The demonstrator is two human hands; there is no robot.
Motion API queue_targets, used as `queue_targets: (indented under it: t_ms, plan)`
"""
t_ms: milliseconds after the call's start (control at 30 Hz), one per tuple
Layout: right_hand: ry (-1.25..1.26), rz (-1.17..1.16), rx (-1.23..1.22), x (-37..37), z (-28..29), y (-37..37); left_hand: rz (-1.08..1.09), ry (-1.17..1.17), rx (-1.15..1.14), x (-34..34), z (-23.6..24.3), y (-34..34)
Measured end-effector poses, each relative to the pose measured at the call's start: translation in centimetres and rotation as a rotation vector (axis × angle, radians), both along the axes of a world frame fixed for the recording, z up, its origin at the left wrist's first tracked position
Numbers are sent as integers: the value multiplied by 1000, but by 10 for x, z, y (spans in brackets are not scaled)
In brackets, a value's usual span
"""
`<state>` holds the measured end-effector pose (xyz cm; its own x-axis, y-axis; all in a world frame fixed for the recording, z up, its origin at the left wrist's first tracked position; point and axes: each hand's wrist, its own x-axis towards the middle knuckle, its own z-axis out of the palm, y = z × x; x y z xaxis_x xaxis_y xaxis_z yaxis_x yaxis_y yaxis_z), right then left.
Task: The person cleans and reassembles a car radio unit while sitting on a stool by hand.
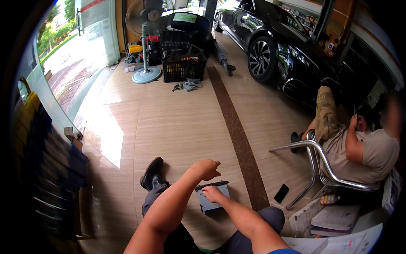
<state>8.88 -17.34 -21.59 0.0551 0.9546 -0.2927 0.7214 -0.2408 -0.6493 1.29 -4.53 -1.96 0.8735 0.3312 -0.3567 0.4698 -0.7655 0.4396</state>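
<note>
My left hand [207, 169] is raised above and slightly beyond a grey metal box [215, 204] on the floor, its fingers loosely bent and apart, with nothing visible in them. My right hand [210, 192] is closed on the box's upper left part, beside a dark strip [219, 183] along the far edge. The underside of the box is hidden. A black phone [281, 193] lies on the floor to the right of the box. My booted left foot [152, 173] is left of my hands.
A person [359, 148] sits at right on a metal-framed chair [317, 158], near books [334, 218]. A black car [270, 46] stands behind. A fan [145, 51] and black crate [177, 70] are at the back, a glass door [97, 29] and dark rack [42, 178] at left.
</note>
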Motion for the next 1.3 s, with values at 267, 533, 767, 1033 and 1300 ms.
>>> queue_targets:
  t_ms: [267,533,767,1033,1300]
  plan:
    - [72,22,35,0,-4,0,21,-158,-9,0,-19,6]
    - [116,18,10,-2,-5,-2,29,-150,-6,-1,-26,8]
    - [102,-8,-8,-4,-2,2,25,-122,17,-3,-20,7]
    - [136,17,-4,-6,-4,1,44,-113,-10,-4,-23,7]
    - [105,-28,19,-4,6,-1,26,-135,10,-3,-19,7]
